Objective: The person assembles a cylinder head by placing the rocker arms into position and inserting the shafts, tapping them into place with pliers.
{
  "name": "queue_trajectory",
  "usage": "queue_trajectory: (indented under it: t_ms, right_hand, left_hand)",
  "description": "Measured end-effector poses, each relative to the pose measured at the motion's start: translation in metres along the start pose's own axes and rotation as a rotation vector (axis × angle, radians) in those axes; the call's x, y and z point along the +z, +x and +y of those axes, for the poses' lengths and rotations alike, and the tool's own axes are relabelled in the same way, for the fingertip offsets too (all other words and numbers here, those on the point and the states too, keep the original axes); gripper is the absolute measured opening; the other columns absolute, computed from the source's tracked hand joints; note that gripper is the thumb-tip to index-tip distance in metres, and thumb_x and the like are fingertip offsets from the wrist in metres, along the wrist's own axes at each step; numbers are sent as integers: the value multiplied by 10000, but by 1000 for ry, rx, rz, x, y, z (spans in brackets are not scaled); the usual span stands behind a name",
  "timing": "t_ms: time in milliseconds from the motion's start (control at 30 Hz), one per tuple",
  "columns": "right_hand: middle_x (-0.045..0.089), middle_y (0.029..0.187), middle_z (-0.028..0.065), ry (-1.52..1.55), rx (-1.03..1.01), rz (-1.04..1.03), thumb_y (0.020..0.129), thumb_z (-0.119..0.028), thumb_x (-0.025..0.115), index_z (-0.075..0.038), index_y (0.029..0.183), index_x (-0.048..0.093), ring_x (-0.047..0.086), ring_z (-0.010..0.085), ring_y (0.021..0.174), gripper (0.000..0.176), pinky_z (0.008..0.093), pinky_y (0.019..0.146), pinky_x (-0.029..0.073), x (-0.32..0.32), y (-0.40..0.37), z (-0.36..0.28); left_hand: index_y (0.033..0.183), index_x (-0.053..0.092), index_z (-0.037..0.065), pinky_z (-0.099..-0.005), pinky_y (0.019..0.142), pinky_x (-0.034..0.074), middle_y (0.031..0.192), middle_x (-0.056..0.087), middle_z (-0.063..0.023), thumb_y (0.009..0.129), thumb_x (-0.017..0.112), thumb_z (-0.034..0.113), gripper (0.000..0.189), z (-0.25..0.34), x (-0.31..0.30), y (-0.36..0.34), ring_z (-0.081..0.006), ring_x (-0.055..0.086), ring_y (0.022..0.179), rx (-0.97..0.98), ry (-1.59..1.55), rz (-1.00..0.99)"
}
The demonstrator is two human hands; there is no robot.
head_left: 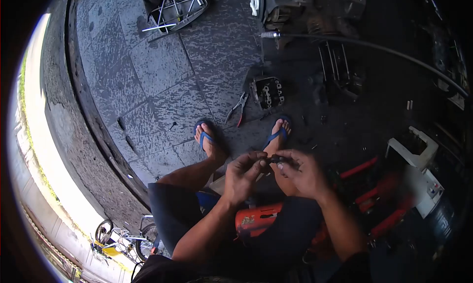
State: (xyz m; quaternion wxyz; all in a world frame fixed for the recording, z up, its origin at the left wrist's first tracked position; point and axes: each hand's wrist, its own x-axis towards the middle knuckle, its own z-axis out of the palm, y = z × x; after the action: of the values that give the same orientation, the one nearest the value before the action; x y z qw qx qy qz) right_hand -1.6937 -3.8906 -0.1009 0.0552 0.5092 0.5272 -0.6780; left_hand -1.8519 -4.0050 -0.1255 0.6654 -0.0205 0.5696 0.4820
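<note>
My left hand [242, 177] and my right hand [304, 173] meet in front of my knees, fingertips pinched together. Between them is a small dark part [273, 160], held from both sides; its exact kind is too small and dark to make out. On the floor beyond my feet lies a pair of pliers [240, 106] with its jaws up and a red handle showing. Beside the pliers sits a dark metal engine part [267, 93] with several openings in its face.
A red metal object [256, 220] is under my legs. Engine assemblies [300, 9] stand at the top, with a dark hose [364, 45] crossing in front. A metal-tube frame [177, 7] lies top left. Small loose pieces dot the floor. A bicycle [120, 238] stands lower left.
</note>
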Motion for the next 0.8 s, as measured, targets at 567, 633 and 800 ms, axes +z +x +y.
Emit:
queue_trajectory:
  t_ms: [567,633,800]
  right_hand:
    - [658,952,40,179,-84,106,918,26,581,42,1200,599,626,76,804,284,235,722,536,-62,113,178]
    - [660,959,45,259,-179,115,922,20,577,41,1211,591,630,79,808,289,236,733,539,-52,117,219]
    - [670,970,70,529,-221,139,951,-15,589,34,1216,584,648,118,812,270,260,763,548,-25,89,256]
  left_hand:
    - [1063,608,-51,-276,1023,444,1211,627,-86,933,608,-36,130,-197,27,166,-123,582,1141,260,1,-123]
    - [1078,604,-76,-301,1048,430,1265,600,-143,908,629,-28,178,-227,22,178,-169,552,1216,372,-17,-121]
    - [1089,589,-124,-342,1177,291,1611,109,-292,842,639,-70,258,-256,4,162,-302,251,1480,464,54,-224]
